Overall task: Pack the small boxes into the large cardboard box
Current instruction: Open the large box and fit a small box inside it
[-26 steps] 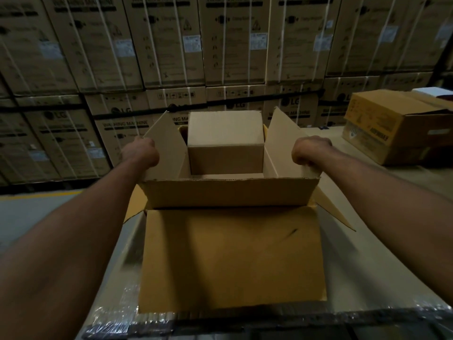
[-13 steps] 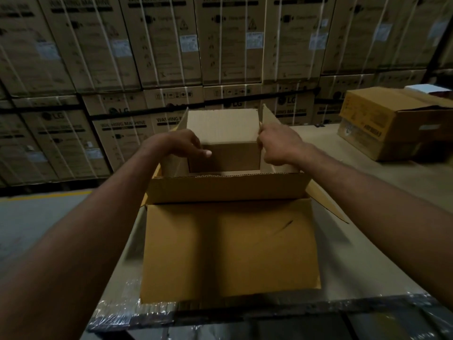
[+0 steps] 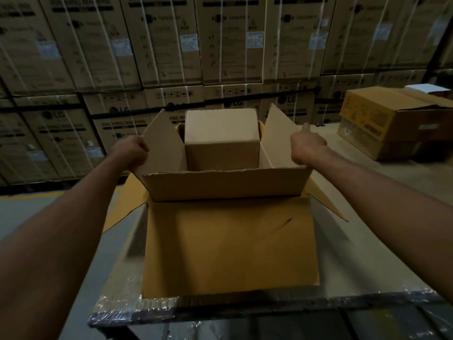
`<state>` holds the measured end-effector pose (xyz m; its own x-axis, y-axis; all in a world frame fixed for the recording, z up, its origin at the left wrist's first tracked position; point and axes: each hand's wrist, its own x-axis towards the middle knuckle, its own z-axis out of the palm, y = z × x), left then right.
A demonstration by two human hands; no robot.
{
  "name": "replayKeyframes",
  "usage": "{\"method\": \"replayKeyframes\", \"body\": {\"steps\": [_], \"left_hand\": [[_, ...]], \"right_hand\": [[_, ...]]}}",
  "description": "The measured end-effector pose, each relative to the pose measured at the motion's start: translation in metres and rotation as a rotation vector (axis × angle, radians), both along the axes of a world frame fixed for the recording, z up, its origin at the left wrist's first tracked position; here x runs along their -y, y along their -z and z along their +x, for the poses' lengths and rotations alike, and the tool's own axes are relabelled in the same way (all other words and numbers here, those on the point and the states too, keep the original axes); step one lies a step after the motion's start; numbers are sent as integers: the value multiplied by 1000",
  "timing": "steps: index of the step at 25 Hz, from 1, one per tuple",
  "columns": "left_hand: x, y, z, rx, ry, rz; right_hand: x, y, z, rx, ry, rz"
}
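Observation:
The large cardboard box [image 3: 225,186] stands open on a wrapped platform in front of me, with its near flap [image 3: 230,246] folded down toward me. One small plain box [image 3: 221,139] sits upright inside at the far end, between the two side flaps. My left hand [image 3: 133,152] grips the edge of the left side flap [image 3: 163,146] and holds it up. My right hand [image 3: 307,146] curls over the right side flap [image 3: 279,136], thumb raised. Most of the large box's floor is hidden behind its near wall.
A printed yellow-brown carton [image 3: 392,123] rests on the platform at the right. Stacked washing-machine cartons [image 3: 220,45] form a wall behind. The platform's plastic-wrapped front edge [image 3: 137,312] is close to me, and grey floor with a yellow line [image 3: 31,196] lies to the left.
Half a second ago both hands were together at the small box with the side flaps pushed inward. They have moved apart, and the side flaps now stand spread open.

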<state>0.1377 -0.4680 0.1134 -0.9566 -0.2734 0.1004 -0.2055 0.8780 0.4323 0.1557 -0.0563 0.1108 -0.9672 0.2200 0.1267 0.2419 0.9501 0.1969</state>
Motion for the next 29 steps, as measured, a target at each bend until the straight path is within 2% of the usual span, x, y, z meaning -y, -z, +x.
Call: {"method": "replayKeyframes", "body": {"steps": [3,7,11,13,19,23,25,27,29], "left_hand": [[11,-7,7,173,2,128],[20,-4,12,239,9,116],[9,2,10,148,25,97],[6,3,6,52,21,91],[15,18,1,-162,-66,250],[10,4,-3,-260,-109,192],[11,-2,-2,-309,-82,190],[21,5,-45,-324,-122,223],[23,15,-43,-284,-178,238]], "right_hand": [[2,-10,-7,13,21,-70],[7,-11,-10,125,96,54],[11,-5,-16,181,61,88],[11,-2,-16,150,46,30],[-5,3,-18,-116,-19,-269],[-3,-7,-19,-246,-7,-332],[-7,-7,-20,-272,-8,-337],[-8,4,-62,-285,39,-328],[-11,6,-60,-227,48,-281]]}}
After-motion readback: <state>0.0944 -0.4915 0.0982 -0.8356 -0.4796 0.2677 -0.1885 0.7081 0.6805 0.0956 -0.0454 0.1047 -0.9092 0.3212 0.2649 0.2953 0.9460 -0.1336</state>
